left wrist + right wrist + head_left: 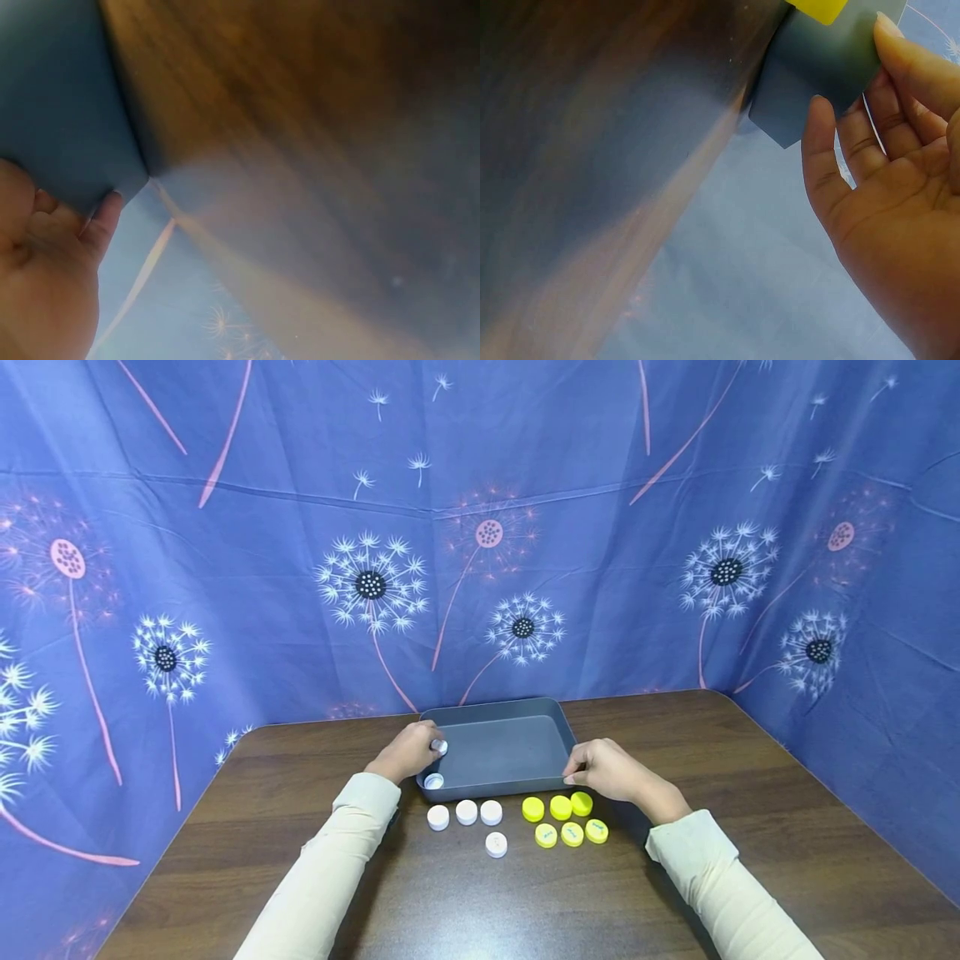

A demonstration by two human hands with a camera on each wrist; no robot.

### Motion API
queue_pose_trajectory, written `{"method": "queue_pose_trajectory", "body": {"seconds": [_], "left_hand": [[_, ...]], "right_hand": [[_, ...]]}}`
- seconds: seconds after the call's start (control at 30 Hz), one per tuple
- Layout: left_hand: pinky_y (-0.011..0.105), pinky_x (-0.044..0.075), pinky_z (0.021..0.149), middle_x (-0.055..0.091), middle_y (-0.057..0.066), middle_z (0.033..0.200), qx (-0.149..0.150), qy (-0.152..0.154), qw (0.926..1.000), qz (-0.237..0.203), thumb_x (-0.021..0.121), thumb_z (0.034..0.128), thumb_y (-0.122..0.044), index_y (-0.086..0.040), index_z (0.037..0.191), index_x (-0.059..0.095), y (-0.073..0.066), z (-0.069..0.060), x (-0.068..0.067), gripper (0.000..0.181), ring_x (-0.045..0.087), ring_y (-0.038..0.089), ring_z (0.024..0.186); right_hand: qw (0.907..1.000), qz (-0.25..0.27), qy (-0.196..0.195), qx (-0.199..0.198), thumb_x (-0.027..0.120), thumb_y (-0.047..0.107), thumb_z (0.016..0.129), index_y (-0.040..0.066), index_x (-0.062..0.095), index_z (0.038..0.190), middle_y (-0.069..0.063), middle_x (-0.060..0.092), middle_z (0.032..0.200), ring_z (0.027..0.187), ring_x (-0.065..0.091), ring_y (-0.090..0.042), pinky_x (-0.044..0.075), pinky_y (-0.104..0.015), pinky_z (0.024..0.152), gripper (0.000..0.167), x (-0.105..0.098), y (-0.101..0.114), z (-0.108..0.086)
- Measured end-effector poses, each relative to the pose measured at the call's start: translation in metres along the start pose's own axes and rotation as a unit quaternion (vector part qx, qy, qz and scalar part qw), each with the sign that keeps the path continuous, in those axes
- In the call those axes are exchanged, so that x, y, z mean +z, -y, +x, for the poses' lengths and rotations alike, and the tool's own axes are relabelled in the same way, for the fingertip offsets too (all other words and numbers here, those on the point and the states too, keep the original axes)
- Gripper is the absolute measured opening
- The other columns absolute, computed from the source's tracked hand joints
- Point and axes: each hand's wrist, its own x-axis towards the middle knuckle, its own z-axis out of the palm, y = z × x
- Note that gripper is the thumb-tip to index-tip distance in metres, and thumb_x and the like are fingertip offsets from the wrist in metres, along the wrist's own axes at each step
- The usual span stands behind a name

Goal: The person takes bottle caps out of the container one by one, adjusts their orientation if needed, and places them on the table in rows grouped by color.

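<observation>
A dark grey rectangular tray (502, 750) rests on the table. My left hand (407, 752) is over its left side and pinches a white bottle cap (439, 747). Another white cap (434, 782) lies inside the tray's near left corner, hollow side up. At the near right corner my right hand (606, 770) grips the tray's rim between thumb and fingers. In the right wrist view, that hand's fingers (821, 142) lie against the tray's outer side (810, 82). The left wrist view shows my left hand (52, 277) beside the tray wall, the cap hidden.
In front of the tray, several white caps (467, 812) lie at left and several yellow caps (561, 807) at right, in loose rows. The wooden table (300, 793) extends to both sides. A blue dandelion-print cloth (465, 527) hangs behind.
</observation>
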Motion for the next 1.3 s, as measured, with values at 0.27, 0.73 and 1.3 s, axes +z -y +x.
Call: {"method": "queue_pose_trajectory", "body": {"seconds": [0.27, 0.73, 1.3], "left_hand": [[0.039, 0.052, 0.092, 0.069, 0.006, 0.106, -0.025, -0.045, 0.997, -0.058, 0.072, 0.0899, -0.005, 0.001, 0.109, 0.073, 0.004, 0.0, -0.001, 0.02, 0.065, 0.024, 0.103], [0.045, 0.053, 0.084, 0.066, 0.004, 0.107, 0.025, -0.106, 0.9833, -0.146, 0.076, 0.0868, -0.008, 0.003, 0.112, 0.072, -0.014, -0.029, -0.018, 0.028, 0.062, 0.021, 0.097], [0.026, 0.051, 0.07, 0.066, -0.007, 0.091, 0.124, -0.041, 0.9841, -0.12, 0.084, 0.0787, -0.012, -0.008, 0.094, 0.077, -0.081, -0.08, -0.025, 0.017, 0.06, 0.012, 0.083]], "right_hand": [[1.0, 0.001, -0.003, 0.001, 0.074, 0.003, 0.087, 0.012, 0.077, 0.081, 0.009, 0.067, 0.08, 0.075, 0.061, -0.008, 0.05, -0.026, 0.064, 0.011, 0.0, -0.001, 0.0], [1.0, 0.003, -0.006, 0.003, 0.076, 0.004, 0.085, 0.014, 0.077, 0.079, 0.011, 0.067, 0.079, 0.073, 0.061, -0.006, 0.05, -0.025, 0.064, 0.011, 0.002, -0.001, 0.002], [0.9999, 0.0, 0.0, 0.013, 0.075, 0.003, 0.086, 0.012, 0.078, 0.082, 0.008, 0.068, 0.08, 0.075, 0.061, -0.009, 0.051, -0.026, 0.066, 0.011, 0.0, -0.002, 0.001]]}}
